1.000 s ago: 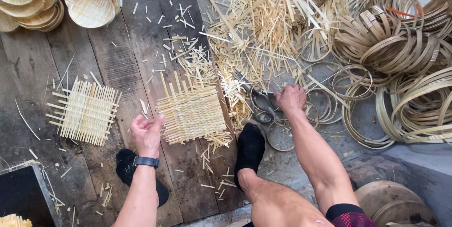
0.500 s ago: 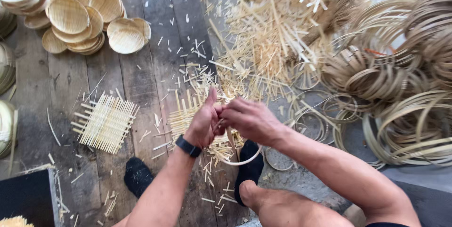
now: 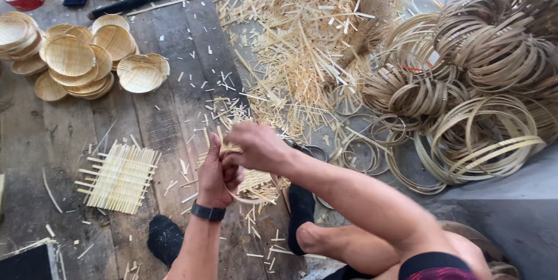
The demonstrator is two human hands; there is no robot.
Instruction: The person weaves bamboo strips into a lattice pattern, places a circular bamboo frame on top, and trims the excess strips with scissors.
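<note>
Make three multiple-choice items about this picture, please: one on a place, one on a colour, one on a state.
1. Where does the flat woven mat lie?
A. on the planks, at the left hand's outer side
B. on the stack of round trays
C. inside the bamboo rings

2. What colour are the person's socks?
A. white
B. black
C. red

3. How are the two hands?
A. spread apart, both flat on the floor
B. close together, closed on a woven piece with a thin bamboo ring
C. each lifting a round tray

Answers:
1 A: the mat rests on bare wood, apart from the round trays and from the bamboo rings.
2 B: both feet show black fabric.
3 B: the left hand and the right hand meet over the woven piece, fingers curled.
</note>
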